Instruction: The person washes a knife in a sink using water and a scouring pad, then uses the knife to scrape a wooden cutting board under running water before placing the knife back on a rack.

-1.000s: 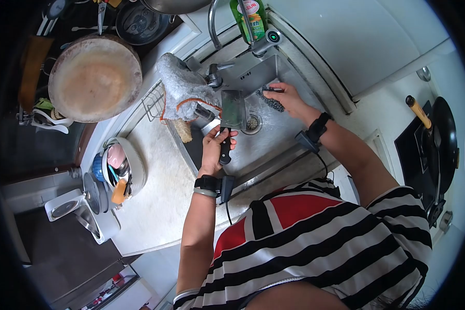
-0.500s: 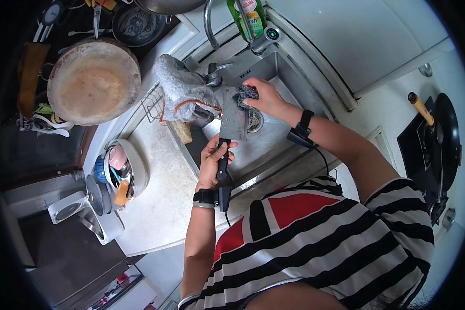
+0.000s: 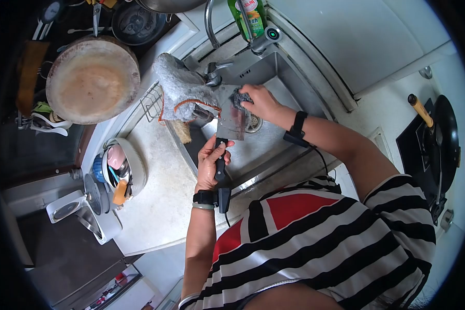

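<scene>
My left hand is wrapped round the black handle of a cleaver, whose wide blade points away from me over the sink. In my right hand is a dark scouring pad, pressed to the far part of the blade. The drain shows partly beside the blade. A grey fluffy cloth with orange trim hangs at the sink's left side, close to the blade.
A faucet and a green soap bottle stand behind the sink. To the left are a wire rack, a bowl of utensils and a round board. A wok sits at the right.
My right hand has brought the scouring pad leftward from the sink's far part onto the cleaver blade. The blade's face has tilted, and my left hand has shifted slightly left and nearer.
</scene>
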Motion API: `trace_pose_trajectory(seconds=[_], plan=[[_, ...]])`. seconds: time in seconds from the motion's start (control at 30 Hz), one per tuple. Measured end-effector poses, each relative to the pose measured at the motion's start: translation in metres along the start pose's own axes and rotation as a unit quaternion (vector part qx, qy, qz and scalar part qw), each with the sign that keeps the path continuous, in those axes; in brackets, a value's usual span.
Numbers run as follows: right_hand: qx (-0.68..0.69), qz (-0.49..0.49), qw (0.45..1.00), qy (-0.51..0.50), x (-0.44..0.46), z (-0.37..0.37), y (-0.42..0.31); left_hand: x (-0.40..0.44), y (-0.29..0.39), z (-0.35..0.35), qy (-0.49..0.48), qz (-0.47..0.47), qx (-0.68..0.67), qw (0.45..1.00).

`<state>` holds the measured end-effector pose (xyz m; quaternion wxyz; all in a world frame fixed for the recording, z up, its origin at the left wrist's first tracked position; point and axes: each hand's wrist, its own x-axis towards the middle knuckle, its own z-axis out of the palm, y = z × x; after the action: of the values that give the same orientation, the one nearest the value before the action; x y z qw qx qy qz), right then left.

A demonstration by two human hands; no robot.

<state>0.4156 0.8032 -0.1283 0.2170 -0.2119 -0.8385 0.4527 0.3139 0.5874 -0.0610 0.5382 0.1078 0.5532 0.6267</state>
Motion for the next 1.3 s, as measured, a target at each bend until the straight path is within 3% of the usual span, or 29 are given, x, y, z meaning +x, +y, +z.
trace_pose_trajectory(seconds=[0.03,0.07,0.1,0.17,0.2,0.3,0.33,0.4,0.53,0.57,0.73,0.77,0.83,0.9,1.0,1.03,1.1,1.17,1.23,1.3], plan=[[-0.036,-0.016,0.999,0.027,0.001,-0.001,0.001,0.001,0.002,0.002,-0.005,0.002,0.006,1.0],[-0.063,-0.1,0.992,0.034,-0.01,0.006,-0.002,0.001,0.001,0.0,-0.004,0.002,0.006,1.0],[-0.062,-0.1,0.992,0.034,-0.017,0.008,-0.011,0.002,0.0,-0.002,0.0,0.001,0.002,1.0],[-0.034,-0.14,0.988,-0.058,-0.023,0.005,-0.027,0.004,0.0,-0.003,0.002,-0.001,-0.001,1.0],[-0.035,-0.112,0.991,-0.065,-0.015,0.002,-0.02,0.005,0.001,-0.004,-0.005,-0.003,0.002,1.0],[-0.073,-0.06,0.993,0.074,0.009,-0.003,0.004,0.002,0.002,-0.002,-0.009,-0.007,0.006,1.0],[-0.073,-0.06,0.993,0.075,0.003,0.0,-0.005,0.002,0.003,-0.002,-0.005,-0.009,0.005,1.0],[-0.066,-0.163,0.984,-0.024,-0.016,0.015,-0.027,0.003,0.002,-0.002,-0.009,-0.008,0.006,1.0],[-0.102,-0.076,0.992,0.008,0.016,0.01,0.002,0.004,-0.003,-0.008,0.001,-0.011,-0.022,1.0],[-0.076,-0.096,0.989,0.087,0.019,0.005,0.012,0.003,-0.001,-0.008,0.0,-0.011,-0.021,1.0],[-0.019,-0.165,0.986,-0.02,-0.011,0.017,-0.032,0.001,0.002,-0.001,-0.009,-0.011,-0.019,1.0],[-0.02,-0.164,0.986,-0.02,-0.001,0.014,-0.021,0.0,0.001,-0.001,-0.01,-0.012,-0.02,1.0],[-0.05,0.028,0.998,0.032,0.027,0.003,0.004,-0.003,-0.001,-0.002,-0.022,-0.025,-0.008,0.999],[-0.076,0.002,0.995,0.062,0.02,0.004,0.001,-0.003,-0.002,-0.001,-0.024,-0.028,-0.01,0.999],[-0.047,-0.155,0.987,-0.004,-0.008,0.01,-0.033,-0.002,-0.004,-0.003,-0.021,-0.028,-0.019,0.999],[-0.048,-0.153,0.987,-0.005,-0.002,0.007,-0.027,-0.002,-0.007,-0.003,-0.014,-0.025,-0.028,0.999],[-0.115,0.003,0.992,0.059,0.025,-0.001,-0.005,-0.002,-0.007,-0.002,-0.019,-0.026,-0.022,0.999],[-0.089,-0.013,0.991,0.1,0.025,0.004,0.004,-0.001,-0.004,-0.003,-0.024,-0.024,-0.01,0.999],[-0.1,-0.057,0.993,-0.005,-0.005,0.011,-0.029,0.0,-0.007,-0.004,-0.017,-0.018,-0.021,0.999],[-0.075,-0.175,0.981,-0.017,-0.027,0.014,-0.039,0.001,-0.009,-0.007,-0.01,-0.014,-0.027,1.0]])
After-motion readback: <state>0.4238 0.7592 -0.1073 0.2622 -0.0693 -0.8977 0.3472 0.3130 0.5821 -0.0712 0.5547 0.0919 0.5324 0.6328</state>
